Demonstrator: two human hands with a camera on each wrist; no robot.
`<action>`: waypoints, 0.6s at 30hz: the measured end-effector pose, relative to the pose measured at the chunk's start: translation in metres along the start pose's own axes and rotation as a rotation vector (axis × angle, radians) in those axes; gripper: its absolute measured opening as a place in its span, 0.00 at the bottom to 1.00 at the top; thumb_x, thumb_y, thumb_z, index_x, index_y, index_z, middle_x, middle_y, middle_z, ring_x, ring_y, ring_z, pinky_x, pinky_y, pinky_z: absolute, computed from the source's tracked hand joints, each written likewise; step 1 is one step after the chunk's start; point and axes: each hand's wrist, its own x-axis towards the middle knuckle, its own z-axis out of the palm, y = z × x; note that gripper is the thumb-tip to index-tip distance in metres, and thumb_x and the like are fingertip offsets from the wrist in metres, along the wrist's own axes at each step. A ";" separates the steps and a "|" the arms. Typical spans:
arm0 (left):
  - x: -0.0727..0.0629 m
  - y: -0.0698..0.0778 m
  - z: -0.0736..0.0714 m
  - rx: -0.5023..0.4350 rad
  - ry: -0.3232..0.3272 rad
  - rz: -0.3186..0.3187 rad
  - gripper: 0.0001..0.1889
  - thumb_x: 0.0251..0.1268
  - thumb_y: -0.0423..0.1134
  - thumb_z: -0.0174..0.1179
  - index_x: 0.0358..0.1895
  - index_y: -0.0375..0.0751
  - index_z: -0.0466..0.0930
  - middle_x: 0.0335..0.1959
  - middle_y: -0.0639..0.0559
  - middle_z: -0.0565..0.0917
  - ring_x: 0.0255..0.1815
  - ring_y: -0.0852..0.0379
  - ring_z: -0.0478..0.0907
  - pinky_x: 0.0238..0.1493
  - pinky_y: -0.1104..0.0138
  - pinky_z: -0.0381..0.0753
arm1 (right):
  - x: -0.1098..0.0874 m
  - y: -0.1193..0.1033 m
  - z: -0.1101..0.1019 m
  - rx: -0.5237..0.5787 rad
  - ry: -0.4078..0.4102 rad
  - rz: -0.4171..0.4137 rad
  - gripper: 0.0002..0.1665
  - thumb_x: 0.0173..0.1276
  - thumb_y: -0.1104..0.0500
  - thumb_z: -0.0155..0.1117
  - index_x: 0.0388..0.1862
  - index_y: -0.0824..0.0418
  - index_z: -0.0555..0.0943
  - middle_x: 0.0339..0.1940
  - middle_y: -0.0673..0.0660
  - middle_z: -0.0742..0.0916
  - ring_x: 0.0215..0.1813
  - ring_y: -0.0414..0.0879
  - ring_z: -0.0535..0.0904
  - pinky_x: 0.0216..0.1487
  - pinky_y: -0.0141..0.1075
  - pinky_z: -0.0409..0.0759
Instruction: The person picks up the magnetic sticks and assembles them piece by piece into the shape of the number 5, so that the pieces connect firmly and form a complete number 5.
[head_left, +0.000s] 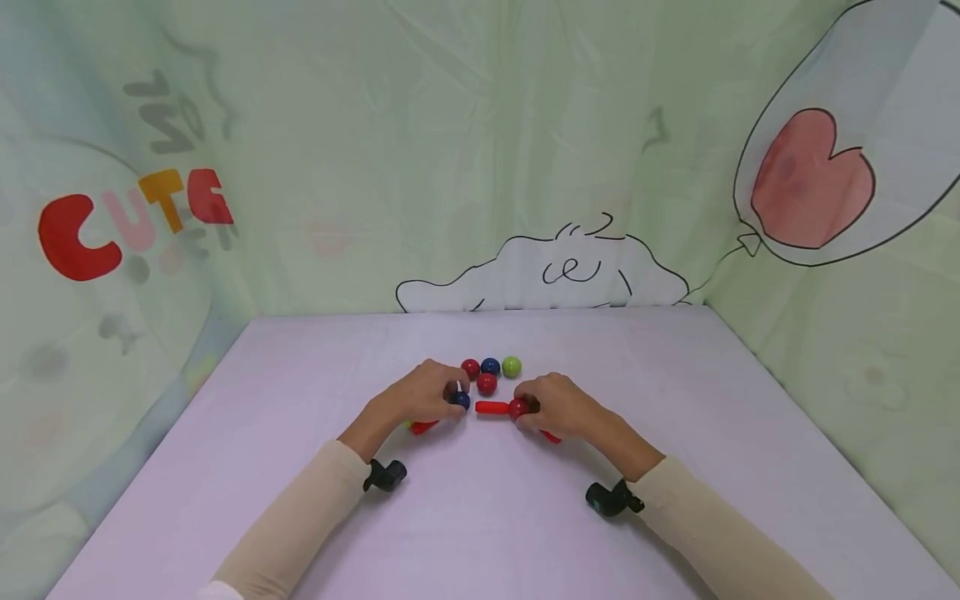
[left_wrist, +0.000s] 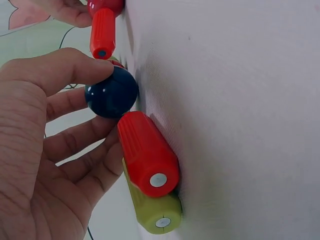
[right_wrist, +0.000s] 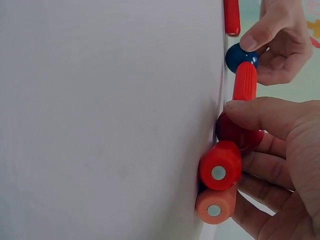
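Observation:
My left hand [head_left: 429,392] pinches a dark blue ball [head_left: 462,401] between thumb and fingers, low over the table. Under that hand lie a red magnetic rod [left_wrist: 148,155] with a silver end and a yellow-green rod [left_wrist: 159,215]. My right hand [head_left: 562,406] holds a red ball [head_left: 517,408] by thumb and fingers. From this ball a red rod [head_left: 492,407] points left toward the blue ball, with a narrow gap between them in the head view. Beside the right fingers lie another red rod [right_wrist: 220,165] and an orange rod [right_wrist: 215,205].
Just beyond the hands sit several loose balls: a red ball [head_left: 470,368], a blue ball [head_left: 491,367], a green ball [head_left: 512,367] and a nearer red ball [head_left: 487,384]. A pale cloth covers the table [head_left: 510,525]. Printed curtains [head_left: 465,150] surround it.

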 end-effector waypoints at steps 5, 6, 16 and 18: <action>-0.002 0.001 -0.001 -0.092 0.001 0.050 0.13 0.61 0.42 0.72 0.48 0.48 0.85 0.37 0.57 0.84 0.39 0.58 0.79 0.46 0.66 0.82 | 0.001 0.002 0.000 0.007 0.000 0.000 0.23 0.59 0.56 0.80 0.54 0.58 0.86 0.39 0.50 0.86 0.44 0.45 0.77 0.45 0.38 0.85; -0.003 0.001 -0.002 -0.108 0.003 0.061 0.12 0.62 0.42 0.72 0.47 0.47 0.85 0.37 0.57 0.85 0.39 0.58 0.80 0.47 0.66 0.82 | 0.002 0.002 0.000 0.009 0.000 -0.002 0.23 0.59 0.56 0.79 0.54 0.58 0.86 0.39 0.50 0.86 0.43 0.45 0.77 0.45 0.38 0.85; -0.003 0.000 -0.001 -0.178 0.009 0.062 0.06 0.61 0.39 0.73 0.39 0.47 0.86 0.34 0.59 0.86 0.36 0.61 0.82 0.46 0.67 0.83 | 0.004 0.000 -0.002 -0.018 -0.016 -0.001 0.22 0.61 0.56 0.78 0.53 0.58 0.85 0.40 0.51 0.87 0.43 0.45 0.77 0.46 0.38 0.84; -0.003 0.001 -0.001 -0.196 0.013 0.060 0.05 0.60 0.39 0.73 0.36 0.47 0.86 0.33 0.59 0.86 0.36 0.60 0.82 0.46 0.67 0.83 | 0.004 0.000 -0.002 -0.017 -0.016 0.000 0.22 0.61 0.56 0.78 0.54 0.58 0.85 0.40 0.51 0.87 0.43 0.46 0.77 0.46 0.38 0.84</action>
